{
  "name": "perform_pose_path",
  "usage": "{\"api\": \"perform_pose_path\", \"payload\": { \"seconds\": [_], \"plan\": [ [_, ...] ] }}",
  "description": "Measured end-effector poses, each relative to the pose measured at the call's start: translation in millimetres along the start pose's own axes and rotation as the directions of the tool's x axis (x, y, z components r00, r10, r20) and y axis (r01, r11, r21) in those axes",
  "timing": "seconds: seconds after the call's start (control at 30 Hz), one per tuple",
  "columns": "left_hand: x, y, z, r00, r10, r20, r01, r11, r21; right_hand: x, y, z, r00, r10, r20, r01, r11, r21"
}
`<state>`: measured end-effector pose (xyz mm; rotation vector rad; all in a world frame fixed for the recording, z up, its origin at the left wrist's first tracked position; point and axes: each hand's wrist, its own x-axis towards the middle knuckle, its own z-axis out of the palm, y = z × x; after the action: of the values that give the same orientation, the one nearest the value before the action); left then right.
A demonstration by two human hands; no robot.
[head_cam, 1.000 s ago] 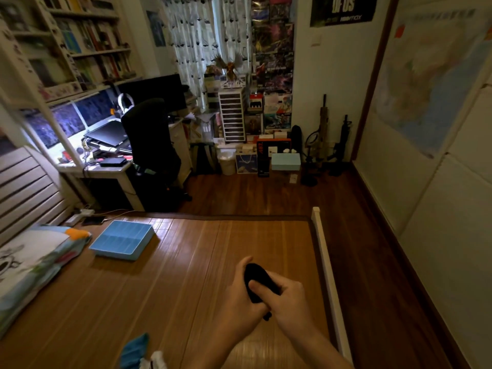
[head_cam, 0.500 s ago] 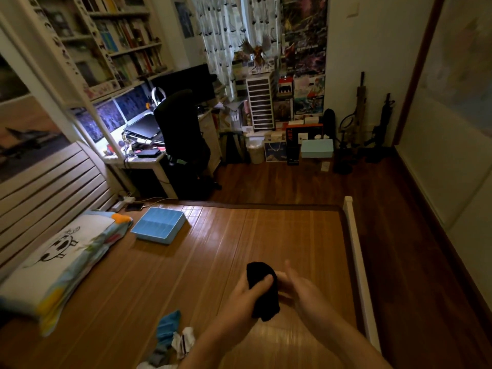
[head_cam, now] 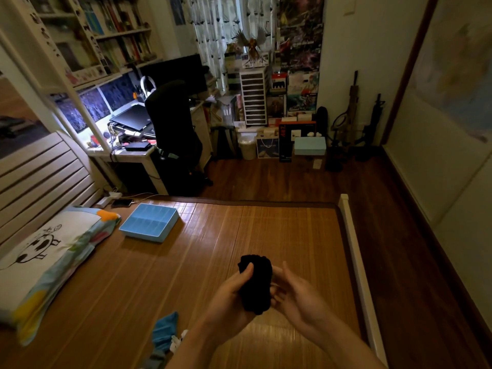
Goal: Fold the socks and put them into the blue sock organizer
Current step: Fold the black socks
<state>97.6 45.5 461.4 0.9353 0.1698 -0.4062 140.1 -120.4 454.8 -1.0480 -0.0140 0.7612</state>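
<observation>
A rolled black sock bundle (head_cam: 257, 284) is held upright above the bamboo mat. My left hand (head_cam: 230, 302) grips it from the left, thumb across its upper front. My right hand (head_cam: 295, 296) touches its right side, fingertips against the sock; whether those fingers curl round it I cannot tell. The blue sock organizer (head_cam: 149, 221) lies on the mat far to the left, beside the pillow, its compartments showing no socks. A small heap of loose socks (head_cam: 165, 334), blue and white, lies on the mat near my left forearm.
A patterned pillow (head_cam: 50, 259) lies at the left against the slatted headboard (head_cam: 40, 171). The bed's white edge rail (head_cam: 359, 275) runs along the right of the bamboo mat (head_cam: 207, 235). A phone (head_cam: 122, 202) lies behind the organizer. Desk and black chair (head_cam: 173, 123) stand beyond the bed.
The view has swung left, bringing pillow and headboard into sight. My right hand has come off the front of the black bundle to its side; my left hand has kept its grip.
</observation>
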Motion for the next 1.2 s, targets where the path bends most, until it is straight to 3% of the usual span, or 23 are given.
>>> {"api": "perform_pose_path", "payload": {
  "seconds": [0.1, 0.3, 0.6, 0.77, 0.9, 1.07, 1.2],
  "plan": [
    [-9, 16, -35, 0.997, -0.032, 0.066, 0.038, 0.996, -0.083, 21, 14, 28, 0.999, -0.054, 0.008, 0.054, 0.992, -0.110],
    [-45, 53, -130, 0.993, -0.058, 0.101, 0.074, 0.985, -0.158, 82, 66, 106, 0.999, -0.035, -0.027, 0.030, 0.989, -0.143],
    [-87, 66, -277, 0.984, -0.179, 0.015, 0.180, 0.982, -0.057, 160, 162, 188, 0.983, 0.175, -0.061, -0.185, 0.942, -0.280],
    [-88, 30, -331, 0.972, -0.233, -0.020, 0.232, 0.973, -0.008, 180, 208, 197, 0.958, 0.270, -0.101, -0.288, 0.892, -0.349],
    [-74, -17, -359, 0.959, -0.248, -0.140, 0.249, 0.968, -0.010, 196, 246, 185, 0.922, 0.344, -0.180, -0.387, 0.849, -0.361],
    [-50, -88, -382, 0.922, -0.201, -0.331, 0.270, 0.946, 0.179, 217, 303, 154, 0.892, 0.369, -0.259, -0.443, 0.827, -0.347],
    [-37, -139, -395, 0.922, -0.148, -0.357, 0.284, 0.886, 0.366, 231, 349, 124, 0.861, 0.367, -0.352, -0.483, 0.807, -0.341]
  ]
}}
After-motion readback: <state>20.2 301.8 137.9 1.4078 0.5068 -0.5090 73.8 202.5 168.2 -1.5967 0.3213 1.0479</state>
